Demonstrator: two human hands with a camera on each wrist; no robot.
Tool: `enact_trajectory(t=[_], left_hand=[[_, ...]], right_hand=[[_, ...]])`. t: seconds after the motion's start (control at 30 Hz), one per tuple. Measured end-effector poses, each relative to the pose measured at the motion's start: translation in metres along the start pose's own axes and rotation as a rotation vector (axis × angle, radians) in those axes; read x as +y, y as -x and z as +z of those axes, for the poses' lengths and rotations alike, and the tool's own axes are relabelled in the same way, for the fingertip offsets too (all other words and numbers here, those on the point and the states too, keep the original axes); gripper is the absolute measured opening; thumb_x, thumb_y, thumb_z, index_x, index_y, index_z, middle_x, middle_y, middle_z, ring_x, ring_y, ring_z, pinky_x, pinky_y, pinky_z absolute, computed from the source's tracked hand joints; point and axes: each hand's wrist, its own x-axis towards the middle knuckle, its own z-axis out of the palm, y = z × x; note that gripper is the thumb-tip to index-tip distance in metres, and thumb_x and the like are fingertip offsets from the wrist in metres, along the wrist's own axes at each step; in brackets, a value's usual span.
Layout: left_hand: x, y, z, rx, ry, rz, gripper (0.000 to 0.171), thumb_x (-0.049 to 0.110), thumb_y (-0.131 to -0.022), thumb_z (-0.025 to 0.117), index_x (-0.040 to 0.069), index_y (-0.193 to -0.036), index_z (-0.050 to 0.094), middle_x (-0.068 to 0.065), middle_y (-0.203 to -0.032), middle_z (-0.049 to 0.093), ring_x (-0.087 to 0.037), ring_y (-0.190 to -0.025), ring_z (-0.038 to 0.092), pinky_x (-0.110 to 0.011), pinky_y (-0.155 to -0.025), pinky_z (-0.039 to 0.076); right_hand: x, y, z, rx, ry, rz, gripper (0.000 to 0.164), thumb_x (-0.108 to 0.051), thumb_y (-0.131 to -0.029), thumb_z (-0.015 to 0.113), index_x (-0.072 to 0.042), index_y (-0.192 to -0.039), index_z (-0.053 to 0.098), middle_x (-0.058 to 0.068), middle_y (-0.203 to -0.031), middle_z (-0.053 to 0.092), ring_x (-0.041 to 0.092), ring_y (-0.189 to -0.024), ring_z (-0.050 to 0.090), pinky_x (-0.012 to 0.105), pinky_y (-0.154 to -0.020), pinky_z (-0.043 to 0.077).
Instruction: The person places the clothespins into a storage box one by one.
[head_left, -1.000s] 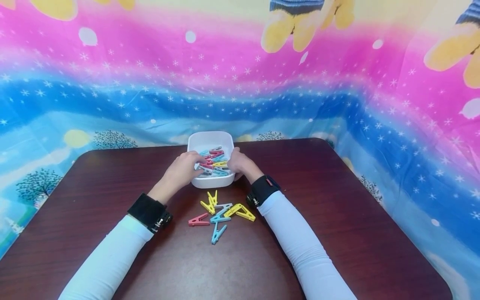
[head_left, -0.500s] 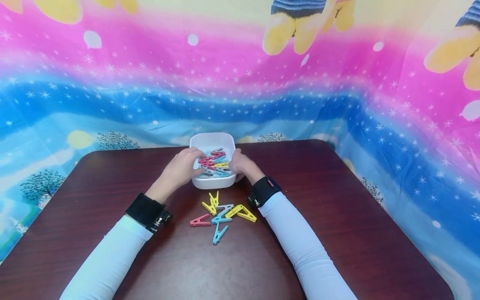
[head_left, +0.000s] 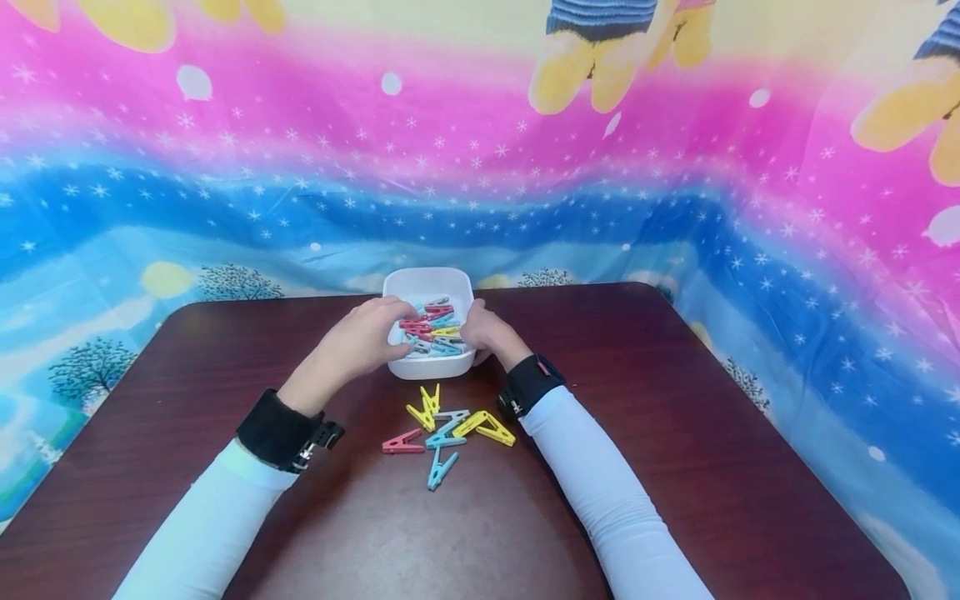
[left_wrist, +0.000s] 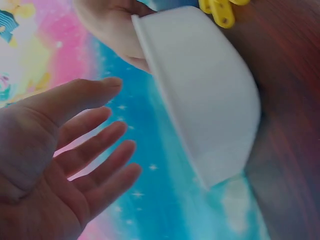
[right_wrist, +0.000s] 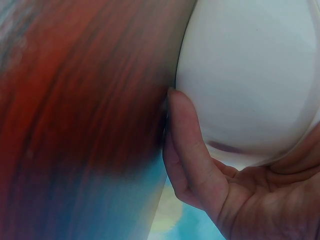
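A white plastic box (head_left: pixel 429 367) stands near the far table edge, with several red, blue, yellow and grey clothespins (head_left: pixel 446 332) inside. My right hand (head_left: pixel 489 330) holds its right side; in the right wrist view, the fingers (right_wrist: pixel 189 135) lie along the outer wall. At the left of the box is my left hand (head_left: pixel 362 337). The left wrist view shows that hand's fingers (left_wrist: pixel 107 165) loosely bent, spread and apart from the box, holding nothing. In front of the box lie more clothespins: yellow ones (head_left: pixel 486 426), a red one (head_left: pixel 403 442), blue ones (head_left: pixel 441 469) and a grey one.
The dark wooden table (head_left: pixel 675 400) extends on both sides of the box. Behind it hangs a colourful printed cloth (head_left: pixel 465 200), which also runs along the right side. Both wrists wear black straps (head_left: pixel 279 429).
My left wrist has shifted slightly left and down, while its fingers stay near the box's left side. The right hand keeps its hold. The whole head view has drifted slightly.
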Motion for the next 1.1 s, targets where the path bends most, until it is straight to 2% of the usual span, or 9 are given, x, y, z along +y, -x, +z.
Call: enact_trajectory(t=[0.17, 0.3, 0.47, 0.57, 0.67, 0.8, 0.97, 1.1], left_hand=[[0.014, 0.01, -0.006, -0.086, -0.009, 0.039, 0.053, 0.027, -0.071, 0.082, 0.013, -0.117, 0.06, -0.005, -0.111, 0.062, -0.021, -0.097, 0.056, -0.04, -0.086, 0.051], [0.027, 0.019, -0.007, -0.189, -0.025, 0.043, 0.055, 0.03, -0.068, 0.083, 0.015, -0.115, 0.061, -0.005, -0.112, 0.062, -0.02, -0.094, 0.057, -0.04, -0.084, 0.052], [0.042, 0.031, -0.007, -0.343, -0.052, 0.007, 0.053, 0.033, -0.065, 0.085, 0.015, -0.109, 0.062, 0.0, -0.098, 0.063, -0.016, -0.082, 0.055, -0.032, -0.073, 0.053], [0.049, 0.037, -0.006, -0.454, -0.014, -0.042, 0.047, 0.029, -0.064, 0.085, 0.017, -0.103, 0.062, 0.003, -0.089, 0.062, -0.015, -0.075, 0.055, -0.029, -0.066, 0.052], [0.054, 0.041, -0.004, -0.537, 0.031, -0.073, 0.044, 0.024, -0.064, 0.086, 0.016, -0.101, 0.062, 0.001, -0.089, 0.062, -0.016, -0.074, 0.055, -0.028, -0.065, 0.052], [0.059, 0.043, 0.001, -0.573, 0.029, -0.092, 0.045, 0.02, -0.065, 0.085, 0.013, -0.103, 0.063, -0.002, -0.094, 0.062, -0.017, -0.075, 0.054, -0.03, -0.069, 0.052], [0.06, 0.044, 0.007, -0.587, -0.017, -0.13, 0.047, 0.022, -0.064, 0.086, 0.012, -0.103, 0.063, -0.001, -0.089, 0.059, -0.019, -0.076, 0.052, -0.031, -0.067, 0.05], [0.06, 0.043, 0.012, -0.596, -0.025, -0.136, 0.046, 0.022, -0.063, 0.086, 0.013, -0.102, 0.063, 0.0, -0.087, 0.058, -0.019, -0.077, 0.052, -0.031, -0.067, 0.051]], right_hand=[[0.001, -0.001, 0.0, 0.0, -0.01, -0.004, 0.07, -0.008, -0.097, 0.041, -0.012, -0.148, -0.006, 0.02, -0.117, 0.045, 0.03, -0.08, 0.061, 0.04, -0.051, 0.056], [0.001, -0.002, 0.0, -0.004, -0.008, -0.005, 0.07, -0.009, -0.097, 0.042, -0.012, -0.148, -0.006, 0.02, -0.118, 0.045, 0.03, -0.079, 0.062, 0.04, -0.051, 0.056], [0.001, -0.001, 0.0, -0.005, -0.01, -0.006, 0.07, -0.009, -0.097, 0.042, -0.012, -0.148, -0.006, 0.02, -0.118, 0.045, 0.03, -0.08, 0.061, 0.039, -0.052, 0.056], [0.002, 0.001, 0.0, -0.01, -0.004, -0.011, 0.07, -0.011, -0.097, 0.043, -0.012, -0.148, -0.005, 0.019, -0.117, 0.046, 0.029, -0.081, 0.061, 0.04, -0.053, 0.056], [0.002, 0.004, -0.001, -0.017, 0.008, -0.014, 0.07, -0.013, -0.098, 0.044, -0.013, -0.148, -0.005, 0.018, -0.117, 0.047, 0.028, -0.082, 0.061, 0.04, -0.054, 0.056], [0.002, 0.007, -0.001, -0.024, 0.023, -0.007, 0.073, -0.014, -0.097, 0.046, -0.013, -0.148, -0.007, 0.018, -0.121, 0.045, 0.027, -0.084, 0.06, 0.039, -0.056, 0.057], [0.002, 0.006, -0.001, -0.023, 0.023, -0.005, 0.073, -0.014, -0.097, 0.046, -0.013, -0.148, -0.007, 0.018, -0.121, 0.045, 0.027, -0.084, 0.06, 0.039, -0.056, 0.057], [0.002, 0.005, -0.002, -0.022, 0.022, -0.011, 0.074, -0.014, -0.097, 0.047, -0.013, -0.148, -0.006, 0.017, -0.118, 0.046, 0.027, -0.084, 0.06, 0.04, -0.058, 0.057]])
